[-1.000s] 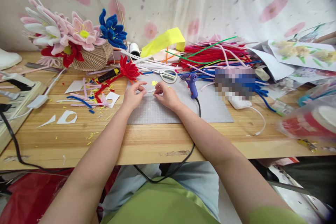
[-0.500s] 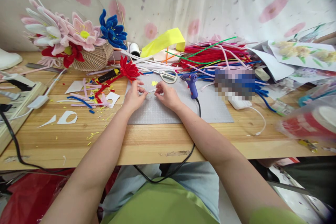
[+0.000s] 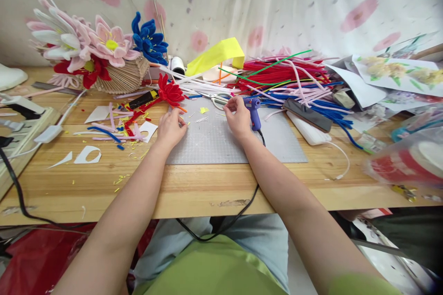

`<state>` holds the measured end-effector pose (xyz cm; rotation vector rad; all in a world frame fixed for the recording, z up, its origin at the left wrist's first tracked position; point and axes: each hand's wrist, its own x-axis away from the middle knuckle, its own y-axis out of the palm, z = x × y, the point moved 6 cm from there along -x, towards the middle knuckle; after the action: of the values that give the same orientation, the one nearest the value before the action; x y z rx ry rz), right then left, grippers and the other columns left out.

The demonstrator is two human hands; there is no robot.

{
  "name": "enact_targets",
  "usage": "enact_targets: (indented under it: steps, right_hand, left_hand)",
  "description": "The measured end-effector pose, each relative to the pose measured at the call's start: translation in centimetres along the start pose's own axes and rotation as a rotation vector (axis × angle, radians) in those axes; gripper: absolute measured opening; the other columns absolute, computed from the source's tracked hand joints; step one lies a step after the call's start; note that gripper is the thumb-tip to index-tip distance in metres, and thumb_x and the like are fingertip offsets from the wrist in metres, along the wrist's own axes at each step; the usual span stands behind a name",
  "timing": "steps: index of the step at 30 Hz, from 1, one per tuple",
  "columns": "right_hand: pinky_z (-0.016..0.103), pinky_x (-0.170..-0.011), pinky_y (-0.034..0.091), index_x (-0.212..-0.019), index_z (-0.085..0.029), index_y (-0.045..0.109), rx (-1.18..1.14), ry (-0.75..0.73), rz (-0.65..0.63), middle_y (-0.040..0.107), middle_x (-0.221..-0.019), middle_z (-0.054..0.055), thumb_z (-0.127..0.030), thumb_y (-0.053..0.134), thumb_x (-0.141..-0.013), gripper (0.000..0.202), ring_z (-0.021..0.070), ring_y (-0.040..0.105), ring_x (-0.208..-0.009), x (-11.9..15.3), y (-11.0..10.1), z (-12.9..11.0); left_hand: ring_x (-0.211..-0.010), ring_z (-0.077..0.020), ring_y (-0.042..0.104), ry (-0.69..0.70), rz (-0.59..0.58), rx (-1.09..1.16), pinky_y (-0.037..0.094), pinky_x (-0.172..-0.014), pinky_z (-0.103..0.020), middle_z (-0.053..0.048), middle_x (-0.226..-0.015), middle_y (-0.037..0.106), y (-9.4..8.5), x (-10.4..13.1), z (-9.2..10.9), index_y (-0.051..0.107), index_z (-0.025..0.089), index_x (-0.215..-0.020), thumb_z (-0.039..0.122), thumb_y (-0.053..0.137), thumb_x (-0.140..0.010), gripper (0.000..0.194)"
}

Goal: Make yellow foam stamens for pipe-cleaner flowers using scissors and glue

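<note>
My left hand (image 3: 172,128) rests at the left edge of the grey cutting mat (image 3: 211,147), its fingers curled in. A tiny yellow bit shows by its fingertips; whether they hold it is unclear. My right hand (image 3: 238,117) is pinched closed over the right part of the scissors' handles (image 3: 218,97), just left of the purple glue gun (image 3: 255,114). What it holds, if anything, is hidden. Between my hands lie a small bunch of thin white strands (image 3: 202,120) and a yellow scrap (image 3: 204,110). A red fuzzy flower (image 3: 169,91) lies just beyond my left hand.
Red, white, pink and blue pipe cleaners (image 3: 287,71) pile up along the back. Cut scraps (image 3: 114,129) litter the left side. A basket (image 3: 121,76) bears finished flowers. At right are a phone (image 3: 308,115) and a bagged cup (image 3: 408,161). The glue gun's black cord (image 3: 254,193) crosses the front edge.
My hands have moved apart, the left slightly left, the right to the right and up toward the scissors and glue gun. The white strands between them now lie on the mat.
</note>
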<state>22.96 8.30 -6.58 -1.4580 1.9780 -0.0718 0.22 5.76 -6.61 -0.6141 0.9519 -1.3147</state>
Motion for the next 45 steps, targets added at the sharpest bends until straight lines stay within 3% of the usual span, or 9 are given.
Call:
enact_targets:
  steps: [4,8,12,16,23,28,32,38,45]
  right_hand:
    - [0.03,-0.075,0.046,-0.084,-0.022,0.049,-0.025,-0.023,0.046,0.065,-0.085,0.003,-0.024,0.05,-0.081,0.004,0.0163,0.061,-0.078,0.0,-0.2,-0.1]
    - [0.031,-0.075,0.045,-0.088,-0.02,0.053,-0.013,-0.002,0.039,0.065,-0.081,0.004,-0.027,0.044,-0.085,0.011,0.0165,0.06,-0.077,0.1,-0.1,0.4]
    - [0.03,-0.072,0.042,-0.083,-0.02,0.054,0.04,-0.007,0.036,0.063,-0.08,0.004,-0.034,0.046,-0.085,0.016,0.0165,0.057,-0.074,0.1,-0.1,0.5]
    - [0.028,-0.067,0.039,-0.08,-0.02,0.052,0.036,0.072,0.028,0.058,-0.07,0.001,-0.038,0.046,-0.085,0.019,0.015,0.053,-0.067,0.0,0.0,0.8]
    - [0.028,-0.068,0.042,-0.082,-0.021,0.048,-0.041,0.076,0.032,0.059,-0.075,0.002,-0.036,0.048,-0.084,0.015,0.0146,0.054,-0.068,0.1,0.4,0.4]
    - [0.028,-0.067,0.044,-0.08,-0.021,0.05,-0.01,0.106,-0.042,0.06,-0.07,0.001,-0.034,0.042,-0.086,0.016,0.0149,0.055,-0.066,0.2,1.0,1.0]
    - [0.034,-0.077,0.045,-0.09,-0.02,0.055,0.113,0.094,-0.085,0.065,-0.083,0.006,-0.022,0.041,-0.083,0.016,0.0186,0.06,-0.079,-0.1,1.0,1.7]
    - [0.04,-0.085,0.044,-0.102,-0.019,0.054,0.238,0.041,-0.173,0.064,-0.099,0.01,-0.009,0.045,-0.075,0.03,0.0219,0.058,-0.091,0.0,1.8,1.8]
    - [0.044,-0.083,0.045,-0.104,-0.019,0.052,0.28,0.053,-0.214,0.066,-0.091,0.009,-0.008,0.045,-0.075,0.032,0.0264,0.058,-0.09,0.3,2.3,2.0]
  left_hand:
    - [-0.093,-0.0229,0.06,0.025,-0.04,0.025,0.038,-0.093,-0.04,0.0,-0.081,0.069,-0.2,0.1,0.2,0.056,0.023,-0.103,0.019,0.064,-0.066,0.037]
    - [-0.085,-0.0201,0.062,-0.078,-0.014,0.126,0.042,-0.086,-0.035,0.0,-0.082,0.069,-0.3,-0.2,-0.7,0.058,0.023,-0.098,0.026,0.063,-0.069,0.03]
    - [-0.076,-0.0175,0.061,-0.209,0.103,0.257,0.044,-0.078,-0.033,-0.001,-0.081,0.069,-0.4,-0.7,-2.5,0.058,0.021,-0.092,0.034,0.055,-0.076,0.021]
    - [-0.069,-0.0156,0.059,-0.219,0.228,0.319,0.044,-0.075,-0.032,-0.002,-0.08,0.067,-0.7,-0.8,-3.2,0.055,0.021,-0.096,0.029,0.051,-0.079,0.019]
    - [-0.087,-0.0169,0.058,-0.174,0.442,0.312,0.044,-0.083,-0.032,-0.004,-0.085,0.06,-1.6,-0.3,-3.0,0.042,0.019,-0.109,0.015,0.045,-0.077,0.033]
    - [-0.083,-0.016,0.059,-0.215,0.402,0.335,0.045,-0.081,-0.031,-0.006,-0.086,0.061,-1.6,-0.4,-3.1,0.038,0.019,-0.115,0.017,0.037,-0.082,0.033]
    - [-0.073,-0.0159,0.06,-0.232,0.276,0.299,0.045,-0.078,-0.032,-0.001,-0.076,0.061,-1.3,-0.5,-2.8,0.042,0.02,-0.115,0.024,0.042,-0.083,0.032]
    - [-0.1,-0.0252,0.058,-0.121,0.094,0.014,0.038,-0.094,-0.042,-0.004,-0.084,0.068,-0.5,-0.2,-1.3,0.051,0.021,-0.109,0.025,0.063,-0.07,0.041]
    - [-0.097,-0.0256,0.061,-0.166,0.024,-0.018,0.04,-0.09,-0.041,-0.004,-0.084,0.069,0.6,-0.3,-1.2,0.051,0.021,-0.109,0.018,0.059,-0.069,0.041]
